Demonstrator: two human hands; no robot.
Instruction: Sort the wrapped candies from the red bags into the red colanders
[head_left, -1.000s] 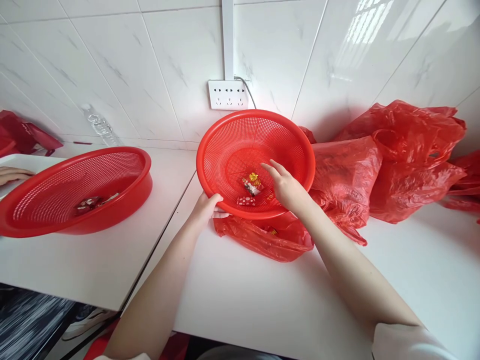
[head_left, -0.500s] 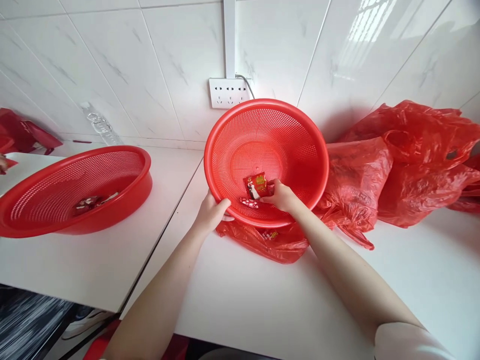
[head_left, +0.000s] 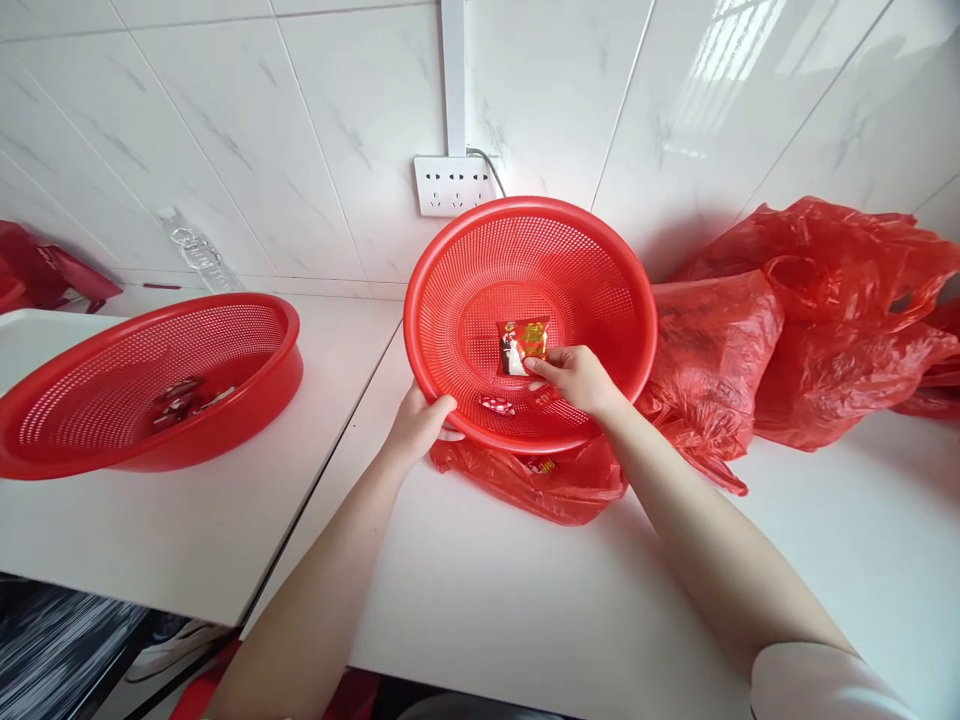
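Observation:
A round red plastic basket (head_left: pixel 465 270) with perforated walls leans toward me, resting on a red plastic bag (head_left: pixel 525 490). My left hand (head_left: pixel 422 422) grips its lower left rim, thumb over the edge and fingers beneath. Inside the basket, my right hand (head_left: pixel 574 378) pinches a small red packet (head_left: pixel 523 345) with yellow print and a white-and-black figure. Below that, a smaller red-and-white wrapped piece (head_left: pixel 497 405) lies on the basket's lower wall. Another red wrapped piece (head_left: pixel 546 398) shows just under my right fingers.
A second red basket (head_left: pixel 277 400) holding a few wrapped pieces stands to the left. Full red plastic bags (head_left: pixel 832 300) crowd the right side. By the tiled wall are a clear plastic bottle (head_left: pixel 196 250) and a socket panel (head_left: pixel 455 186). A seam crosses the white table (head_left: pixel 465 590).
My right hand has raised the red packet up and slightly right, away from the smaller pieces. The left hand keeps its hold on the rim. A person's hand at far left has gone from view.

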